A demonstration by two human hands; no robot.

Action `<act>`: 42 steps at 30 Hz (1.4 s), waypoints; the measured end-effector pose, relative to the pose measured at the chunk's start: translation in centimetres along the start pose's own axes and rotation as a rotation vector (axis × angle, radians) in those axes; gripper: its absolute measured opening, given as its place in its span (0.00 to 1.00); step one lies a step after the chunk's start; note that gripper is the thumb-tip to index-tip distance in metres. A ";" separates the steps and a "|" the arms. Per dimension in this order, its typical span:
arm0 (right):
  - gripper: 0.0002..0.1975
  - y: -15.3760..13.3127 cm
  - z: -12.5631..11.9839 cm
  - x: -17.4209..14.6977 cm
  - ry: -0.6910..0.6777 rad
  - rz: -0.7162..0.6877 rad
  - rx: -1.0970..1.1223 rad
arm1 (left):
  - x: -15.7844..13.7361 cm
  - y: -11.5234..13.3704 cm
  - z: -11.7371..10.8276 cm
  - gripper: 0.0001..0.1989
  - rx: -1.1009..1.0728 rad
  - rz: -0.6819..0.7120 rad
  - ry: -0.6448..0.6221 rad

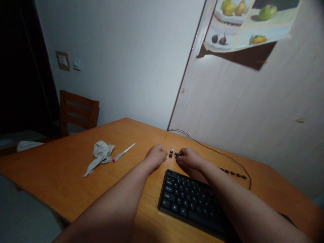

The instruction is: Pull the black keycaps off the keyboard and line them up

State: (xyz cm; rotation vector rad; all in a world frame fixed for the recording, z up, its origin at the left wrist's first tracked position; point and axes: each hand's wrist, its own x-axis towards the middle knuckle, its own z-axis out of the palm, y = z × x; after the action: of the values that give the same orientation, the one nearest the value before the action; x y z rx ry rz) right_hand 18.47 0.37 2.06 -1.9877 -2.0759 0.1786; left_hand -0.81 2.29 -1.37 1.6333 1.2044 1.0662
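Several small black keycaps (170, 155) lie on the tabletop between my two hands, just beyond the keyboard. My left hand (156, 156) rests to their left, curled into a fist; whatever may be inside it is hidden. On their right, my right hand (189, 157) has its fingers pinched together over the nearest dark keycap. Its fingertips partly cover that piece. Closer to me sits a black keyboard (187, 197), slanting away to the right, its right part hidden under my right forearm.
A crumpled grey-white cloth (102, 153) and a white brush (124, 153) with a pinkish end lie on the wooden table (76, 162) at left. More keycaps (233, 172) form a row at right, near a thin black cable (222, 151). A wooden chair (79, 109) stands behind.
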 end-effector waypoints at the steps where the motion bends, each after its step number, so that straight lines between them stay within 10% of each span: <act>1: 0.07 0.0 0.1 0.1 -0.010 0.001 -0.002 | 0.0 -0.1 0.0 0.03 0.006 0.003 0.000; 32: 0.06 -0.4 0.1 -0.3 0.007 -0.011 0.072 | -0.3 0.6 -0.3 0.03 0.071 -0.029 -0.013; 42: 0.19 -1.9 -4.4 -2.4 0.153 -0.006 0.389 | -0.1 0.1 -0.2 0.03 0.074 0.001 -0.022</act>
State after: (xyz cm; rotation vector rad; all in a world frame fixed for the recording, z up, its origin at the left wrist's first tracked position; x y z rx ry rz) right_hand 17.89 -2.55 6.54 -1.7049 -1.7908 0.3841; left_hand -0.96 2.21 -1.24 1.6981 1.2421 1.0127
